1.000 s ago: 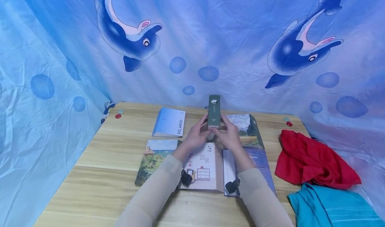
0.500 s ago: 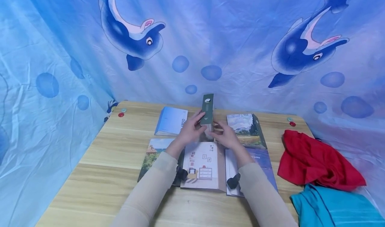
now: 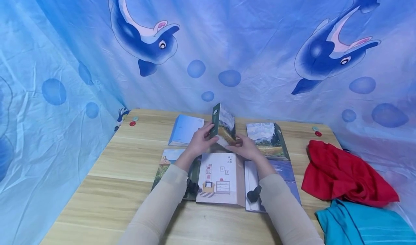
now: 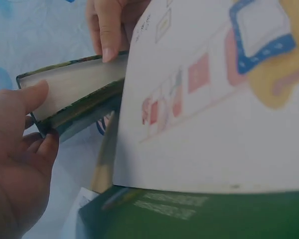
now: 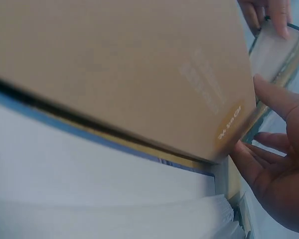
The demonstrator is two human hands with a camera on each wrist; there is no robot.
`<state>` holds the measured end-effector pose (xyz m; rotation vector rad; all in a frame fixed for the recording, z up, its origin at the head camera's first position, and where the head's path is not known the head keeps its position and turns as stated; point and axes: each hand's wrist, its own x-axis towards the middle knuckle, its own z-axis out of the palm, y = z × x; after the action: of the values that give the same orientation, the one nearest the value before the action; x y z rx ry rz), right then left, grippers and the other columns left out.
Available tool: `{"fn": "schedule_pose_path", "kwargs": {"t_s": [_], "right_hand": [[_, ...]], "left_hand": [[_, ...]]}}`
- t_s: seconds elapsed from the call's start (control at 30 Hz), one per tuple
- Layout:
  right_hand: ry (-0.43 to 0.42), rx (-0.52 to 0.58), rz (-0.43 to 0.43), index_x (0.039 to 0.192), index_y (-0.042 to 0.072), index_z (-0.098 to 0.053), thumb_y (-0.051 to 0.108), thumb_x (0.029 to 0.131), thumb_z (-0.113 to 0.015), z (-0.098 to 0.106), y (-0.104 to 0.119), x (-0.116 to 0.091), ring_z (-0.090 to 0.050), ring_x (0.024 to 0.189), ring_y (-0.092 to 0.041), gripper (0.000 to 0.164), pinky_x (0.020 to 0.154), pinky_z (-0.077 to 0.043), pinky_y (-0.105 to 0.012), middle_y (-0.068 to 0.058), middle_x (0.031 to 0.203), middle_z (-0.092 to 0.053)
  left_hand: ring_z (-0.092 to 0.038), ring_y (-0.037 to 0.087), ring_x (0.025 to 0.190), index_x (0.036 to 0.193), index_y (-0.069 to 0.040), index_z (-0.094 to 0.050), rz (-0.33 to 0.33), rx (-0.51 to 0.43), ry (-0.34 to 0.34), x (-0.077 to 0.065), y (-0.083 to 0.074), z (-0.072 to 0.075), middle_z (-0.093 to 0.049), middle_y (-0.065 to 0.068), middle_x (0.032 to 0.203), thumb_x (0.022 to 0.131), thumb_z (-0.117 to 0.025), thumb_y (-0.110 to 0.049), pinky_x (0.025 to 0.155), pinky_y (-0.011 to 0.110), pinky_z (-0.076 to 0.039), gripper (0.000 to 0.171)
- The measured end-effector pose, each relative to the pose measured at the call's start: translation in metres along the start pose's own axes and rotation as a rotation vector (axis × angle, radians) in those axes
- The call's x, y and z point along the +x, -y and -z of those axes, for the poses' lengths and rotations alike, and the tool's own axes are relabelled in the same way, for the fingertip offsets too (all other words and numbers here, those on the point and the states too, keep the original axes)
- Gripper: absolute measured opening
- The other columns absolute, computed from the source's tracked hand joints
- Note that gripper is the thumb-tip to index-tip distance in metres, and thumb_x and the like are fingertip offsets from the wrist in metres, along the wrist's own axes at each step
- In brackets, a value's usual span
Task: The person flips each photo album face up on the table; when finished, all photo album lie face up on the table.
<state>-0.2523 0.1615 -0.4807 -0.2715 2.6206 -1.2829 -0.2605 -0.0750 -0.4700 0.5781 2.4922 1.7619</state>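
Note:
Both hands hold a photo album (image 3: 226, 124) upright over the back middle of the table, its landscape-painting cover angled to the right and its dark green spine to the left. My left hand (image 3: 200, 139) grips the spine side, thumb on the white page edges (image 4: 65, 94) in the left wrist view. My right hand (image 3: 246, 146) pinches the opposite lower corner. Just in front lies a white album (image 3: 211, 165) with a drawn room on its cover. A similar landscape album (image 3: 264, 140) lies right of my right hand, and a blue POLAROID album (image 3: 186, 127) left of my left hand.
A garden-picture album (image 3: 161, 165) lies under the left forearm, a blue-purple album (image 3: 287, 176) under the right. Red cloth (image 3: 344, 176) and teal cloth (image 3: 364, 223) lie at the right edge. A dolphin-print curtain (image 3: 260, 39) hangs behind the table.
The held album has turned from showing its spine to showing its landscape cover, and has shifted slightly left. My right hand has moved from the spine side to the far corner.

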Motion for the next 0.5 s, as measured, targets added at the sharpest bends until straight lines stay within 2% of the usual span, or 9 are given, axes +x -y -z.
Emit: {"fn": "schedule_pose_path", "kwargs": {"t_s": [0.1, 0.3, 0.5], "right_hand": [[-0.007, -0.006, -0.021, 0.155, 0.001, -0.037, 0.040, 0.092, -0.075, 0.0010, -0.0002, -0.0006, -0.058, 0.125, -0.038, 0.083, 0.100, -0.052, -0.051, -0.024, 0.136, -0.060], [-0.023, 0.003, -0.031, 0.154, 0.000, -0.037, 0.042, 0.090, -0.076, 0.0034, -0.0018, 0.0000, -0.057, 0.124, -0.040, 0.087, 0.099, -0.053, -0.052, -0.026, 0.136, -0.058], [-0.037, 0.016, -0.069, 0.153, -0.002, -0.038, 0.043, 0.087, -0.079, 0.0053, -0.0045, -0.0024, -0.055, 0.127, -0.040, 0.090, 0.102, -0.050, -0.053, -0.026, 0.138, -0.057]], "left_hand": [[-0.039, 0.031, 0.144, 0.157, -0.003, -0.033, 0.040, -0.027, 0.007, -0.0018, 0.0019, -0.0009, -0.021, 0.015, 0.167, 0.099, -0.068, -0.019, 0.111, 0.031, -0.042, 0.069], [-0.035, 0.032, 0.146, 0.159, -0.007, -0.030, 0.071, -0.057, 0.014, -0.0029, 0.0007, -0.0032, -0.017, 0.017, 0.167, 0.098, -0.070, -0.024, 0.113, 0.034, -0.041, 0.075], [-0.037, 0.030, 0.145, 0.160, -0.012, -0.028, 0.109, -0.014, 0.024, -0.0041, 0.0072, -0.0046, -0.020, 0.015, 0.166, 0.097, -0.071, -0.031, 0.113, 0.036, -0.041, 0.079]]}}
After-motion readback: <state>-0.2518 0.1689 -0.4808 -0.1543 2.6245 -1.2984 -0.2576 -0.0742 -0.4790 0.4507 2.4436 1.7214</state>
